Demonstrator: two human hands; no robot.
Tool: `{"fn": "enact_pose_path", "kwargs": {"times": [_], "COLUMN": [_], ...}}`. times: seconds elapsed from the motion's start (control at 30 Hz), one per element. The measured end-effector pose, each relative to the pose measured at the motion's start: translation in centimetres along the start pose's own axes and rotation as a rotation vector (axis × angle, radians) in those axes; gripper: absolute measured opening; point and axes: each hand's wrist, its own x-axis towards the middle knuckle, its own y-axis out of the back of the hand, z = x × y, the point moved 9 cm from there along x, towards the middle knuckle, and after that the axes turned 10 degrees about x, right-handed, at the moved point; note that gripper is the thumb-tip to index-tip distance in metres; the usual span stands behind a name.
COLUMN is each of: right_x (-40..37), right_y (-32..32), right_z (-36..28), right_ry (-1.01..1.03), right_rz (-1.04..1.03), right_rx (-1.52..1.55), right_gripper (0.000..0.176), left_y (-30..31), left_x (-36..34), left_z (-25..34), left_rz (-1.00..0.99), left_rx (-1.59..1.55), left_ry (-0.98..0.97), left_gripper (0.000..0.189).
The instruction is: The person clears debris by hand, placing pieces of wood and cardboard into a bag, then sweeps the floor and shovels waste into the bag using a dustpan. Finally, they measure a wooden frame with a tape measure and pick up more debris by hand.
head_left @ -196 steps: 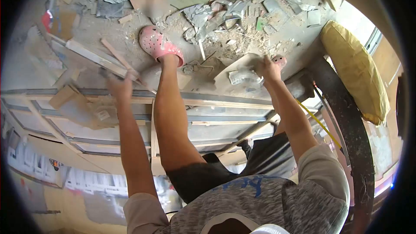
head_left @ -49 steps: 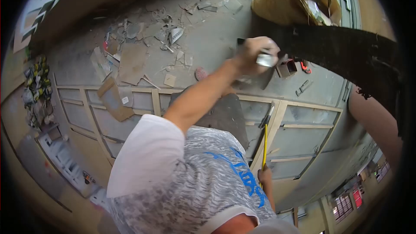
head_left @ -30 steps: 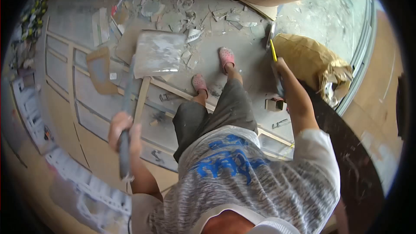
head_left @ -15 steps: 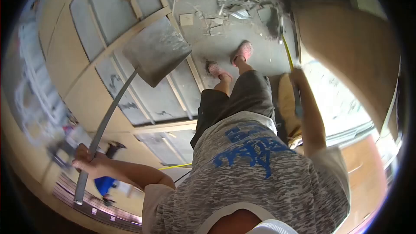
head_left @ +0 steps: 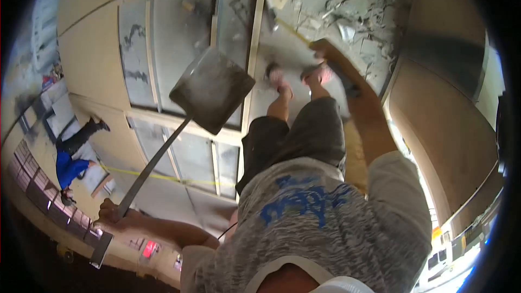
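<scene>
My left hand (head_left: 113, 212) is wrapped around the grey handle of a shovel (head_left: 211, 92), out to my left. Its broad square blade hangs in front of a wood-framed panel, and the handle's end sticks out behind my fist. My right hand (head_left: 324, 50) grips a hammer (head_left: 296, 31) by its thin yellow handle, above my feet. The hammer's dark head is blurred and points left, close to the frame's edge. Below are my pink clogs (head_left: 316, 73) on the dusty floor.
Broken rubble (head_left: 353, 24) lies on the floor ahead. Wooden framing (head_left: 252, 65) with grey panels runs along the left. A large brown board (head_left: 439, 125) stands at the right. Another person (head_left: 70, 165) in blue is far left, near a yellow strip (head_left: 157, 176).
My right hand has swung the hammer from my right side leftward, in front of my legs. The view has turned, and the shovel blade sits slightly lower and further right.
</scene>
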Motion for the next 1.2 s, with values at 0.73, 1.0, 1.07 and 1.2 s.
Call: {"fn": "enact_pose_path", "kwargs": {"times": [0.73,1.0,1.07,1.2], "right_x": [-13.5,-18.7,-22.9,-29.7], "right_y": [8.1,26.5,29.0,29.3], "right_z": [-3.6,-9.9,-13.6,-17.7], "right_ry": [-0.264,-1.001,-1.123,-1.370], "right_rz": [-0.849,-0.341,-0.109,-0.066], "right_rx": [-0.314,0.101,0.102,0.032], "right_gripper": [0.014,0.024,0.035,0.046], "left_y": [-11.1,-28.9,-31.9,-36.7], "left_x": [-13.6,-29.7,-33.8,-41.4], "left_z": [1.5,2.3,3.2,3.7], "left_rz": [-0.756,-1.193,-1.212,-1.337], "left_rx": [-0.136,-0.079,-0.125,-0.429], "left_ry": [0.021,-0.028,-0.057,0.154], "left_gripper": [0.018,0.012,0.013,0.012]}}
